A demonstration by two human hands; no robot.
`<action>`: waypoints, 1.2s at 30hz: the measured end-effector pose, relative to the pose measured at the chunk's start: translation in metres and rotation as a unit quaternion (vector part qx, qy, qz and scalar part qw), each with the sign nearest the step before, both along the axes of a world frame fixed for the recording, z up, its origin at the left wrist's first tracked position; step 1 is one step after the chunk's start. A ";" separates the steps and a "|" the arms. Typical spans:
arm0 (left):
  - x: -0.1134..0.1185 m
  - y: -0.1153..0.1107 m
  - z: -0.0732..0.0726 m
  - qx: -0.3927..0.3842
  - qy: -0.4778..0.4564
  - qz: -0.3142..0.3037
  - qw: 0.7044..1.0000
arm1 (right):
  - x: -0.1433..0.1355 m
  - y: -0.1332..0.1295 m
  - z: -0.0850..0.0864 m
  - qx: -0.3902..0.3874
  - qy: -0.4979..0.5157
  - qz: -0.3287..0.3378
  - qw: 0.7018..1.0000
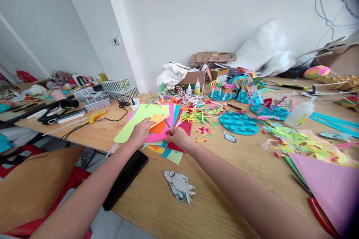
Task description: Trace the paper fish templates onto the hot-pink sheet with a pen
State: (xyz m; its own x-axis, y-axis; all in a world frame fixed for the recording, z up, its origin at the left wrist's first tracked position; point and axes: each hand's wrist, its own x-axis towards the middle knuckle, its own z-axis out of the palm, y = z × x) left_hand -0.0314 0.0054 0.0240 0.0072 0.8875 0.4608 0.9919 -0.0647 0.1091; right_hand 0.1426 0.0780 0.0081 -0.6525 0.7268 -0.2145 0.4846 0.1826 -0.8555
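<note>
The light wood-grained bench [151,198] carries, left of centre in the frame, a large lime-green paper sheet [128,129] overlapping a bright pink paper sheet [157,136]. Over these, the left hand [140,131] is closed, thumb and fingers clamped on the left part of a small yellow-orange paper piece [157,120], which sits at the centre of the frame. Recommended practice, in this inspector's judgement: grip the piece close to the working line, keep it lifted clear of the sheets beneath, and turn the paper rather than the wrist. Just right of the piece, a slim grey pointed tool [168,124] slants up and to the left; its type cannot be confirmed at this size. The right hand [178,138] is closed round its lower end, the fingers partly hidden. Short, controlled strokes are advised, with the left fingertips kept behind the point. At lower centre, grey-white fish-shaped cutouts with dark outlines [179,185] lie on bare wood, touched by neither hand; they should be kept clear of the right forearm, which passes near them.
</note>
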 end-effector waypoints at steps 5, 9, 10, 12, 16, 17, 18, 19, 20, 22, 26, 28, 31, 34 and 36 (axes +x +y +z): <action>0.000 0.001 0.000 -0.009 -0.001 0.002 1.000 | 0.002 0.004 -0.002 0.055 -0.020 0.007 0.998; 0.003 0.002 -0.003 -0.019 0.001 -0.008 1.000 | 0.001 0.004 -0.007 0.073 -0.019 -0.008 0.997; 0.003 0.002 -0.004 -0.021 0.001 -0.010 1.000 | 0.000 0.004 -0.009 0.074 -0.018 -0.013 0.997; 0.002 0.002 -0.007 -0.026 -0.001 -0.015 1.000 | 0.000 0.004 -0.011 0.068 -0.015 -0.018 0.997; 0.001 0.000 -0.009 -0.040 -0.007 -0.046 0.998 | 0.004 0.002 -0.009 0.025 -0.013 -0.016 0.999; 0.001 -0.002 -0.009 -0.046 -0.009 -0.059 0.997 | 0.006 0.002 -0.008 0.009 -0.011 -0.018 1.000; 0.002 -0.004 -0.009 -0.052 -0.012 -0.073 0.996 | 0.008 0.002 -0.007 -0.006 -0.007 -0.023 1.000; 0.003 -0.006 -0.010 -0.058 -0.014 -0.087 0.994 | 0.010 0.002 -0.006 -0.022 0.000 -0.030 0.999; 0.004 -0.008 -0.010 -0.064 -0.015 -0.101 0.993 | 0.011 0.002 -0.006 -0.037 0.009 -0.037 0.999; 0.007 -0.012 -0.010 -0.077 -0.017 -0.122 0.989 | 0.014 0.002 -0.005 -0.071 0.034 -0.052 0.996; 0.012 -0.018 -0.011 -0.123 -0.024 -0.151 0.981 | 0.014 -0.001 -0.003 -0.139 0.091 -0.072 0.984; 0.013 -0.019 -0.011 -0.158 -0.029 -0.162 0.974 | 0.013 -0.005 -0.003 -0.164 0.112 -0.073 0.977; 0.014 -0.021 -0.011 -0.186 -0.034 -0.159 0.969 | 0.010 -0.010 -0.002 -0.187 0.120 -0.063 0.973; 0.012 -0.021 -0.012 -0.191 -0.033 -0.128 0.973 | 0.008 -0.011 -0.003 -0.198 0.101 -0.051 0.974; 0.009 -0.021 -0.013 -0.197 -0.025 -0.115 0.973 | 0.008 -0.010 -0.005 -0.196 0.085 -0.055 0.975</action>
